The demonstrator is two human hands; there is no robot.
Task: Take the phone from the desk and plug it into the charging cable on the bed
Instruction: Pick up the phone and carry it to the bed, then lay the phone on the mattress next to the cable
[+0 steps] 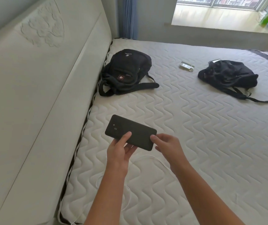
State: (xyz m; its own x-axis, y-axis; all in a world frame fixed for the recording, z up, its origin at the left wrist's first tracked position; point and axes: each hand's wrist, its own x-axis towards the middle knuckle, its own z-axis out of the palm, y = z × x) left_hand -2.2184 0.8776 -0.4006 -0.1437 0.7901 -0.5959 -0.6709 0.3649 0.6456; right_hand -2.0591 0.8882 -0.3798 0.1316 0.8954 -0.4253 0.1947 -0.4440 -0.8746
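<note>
Head view, left hand [121, 151] fingers gripping black phone [131, 132], right hand [167, 146] fingers pinching its end

Two bare forearms are seen from above, ending in the left hand [120, 150] and the right hand [169, 146]. No sleeves, gloves, watch or rings are worn on the visible parts. The fingernails are kept short and unpainted.

- One black phone [131, 132], held over the bed
- Two hands: left hand [120, 150], right hand [167, 146]
- Two black backpacks: backpack by the headboard [126, 72], flattened backpack [229, 75]
- One white charging cable [152, 157]
- One small clear case [186, 66]
- One mattress [195, 143]
</note>
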